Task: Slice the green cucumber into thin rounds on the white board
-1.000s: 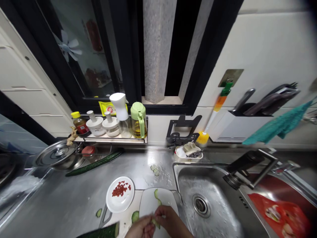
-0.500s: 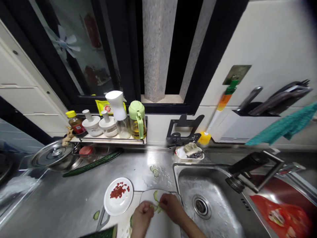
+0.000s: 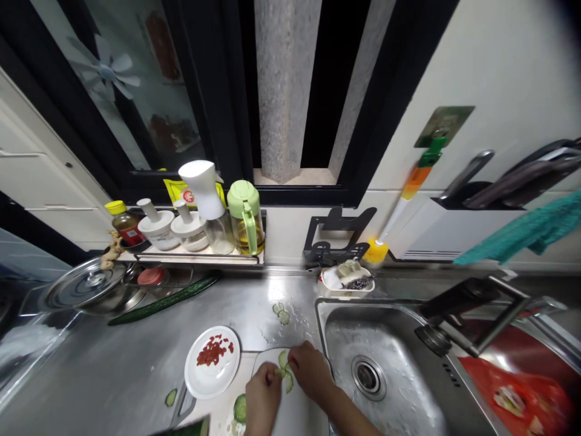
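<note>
On the square white plate (image 3: 298, 415), the cucumber slices (image 3: 289, 382) curve lengthwise toward its far rim, between the left hand (image 3: 264, 390), pinching one, and the equally near right hand (image 3: 311, 372), whose grip I cannot tell

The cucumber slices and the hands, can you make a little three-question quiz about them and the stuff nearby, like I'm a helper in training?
1. Which is nearer the sink: the left hand or the right hand?
2. What is on the round plate? a) lemon slices b) small red pieces c) noodles
3. True or false: the cucumber slices beside the left hand lie in the sink.

Key: 1. right hand; 2. b; 3. false
</note>
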`<action>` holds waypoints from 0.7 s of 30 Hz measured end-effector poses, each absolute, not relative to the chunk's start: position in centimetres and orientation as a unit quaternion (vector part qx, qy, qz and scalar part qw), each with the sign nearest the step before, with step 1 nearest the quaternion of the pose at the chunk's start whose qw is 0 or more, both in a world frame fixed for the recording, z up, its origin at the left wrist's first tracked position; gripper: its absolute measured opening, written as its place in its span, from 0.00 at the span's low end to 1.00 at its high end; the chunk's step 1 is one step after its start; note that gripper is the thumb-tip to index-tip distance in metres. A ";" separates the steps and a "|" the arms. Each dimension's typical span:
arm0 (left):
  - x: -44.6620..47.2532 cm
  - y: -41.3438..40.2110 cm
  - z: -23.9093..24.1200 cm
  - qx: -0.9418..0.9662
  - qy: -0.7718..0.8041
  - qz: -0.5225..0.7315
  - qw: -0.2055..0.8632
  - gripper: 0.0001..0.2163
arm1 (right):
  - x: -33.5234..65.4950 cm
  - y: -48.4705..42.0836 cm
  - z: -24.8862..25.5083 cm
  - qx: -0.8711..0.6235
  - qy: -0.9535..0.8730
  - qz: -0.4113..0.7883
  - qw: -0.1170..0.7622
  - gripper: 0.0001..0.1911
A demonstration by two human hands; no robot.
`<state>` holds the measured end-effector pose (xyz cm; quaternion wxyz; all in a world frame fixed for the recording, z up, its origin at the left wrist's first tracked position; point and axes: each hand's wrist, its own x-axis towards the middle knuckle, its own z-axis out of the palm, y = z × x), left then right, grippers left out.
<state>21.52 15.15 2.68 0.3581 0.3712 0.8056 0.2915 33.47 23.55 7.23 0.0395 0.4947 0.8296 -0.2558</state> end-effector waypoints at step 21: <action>22.3 15.2 2.9 0.410 0.805 0.269 0.333 0.10 | 33.0 23.0 5.8 0.461 0.869 -0.173 0.055 0.12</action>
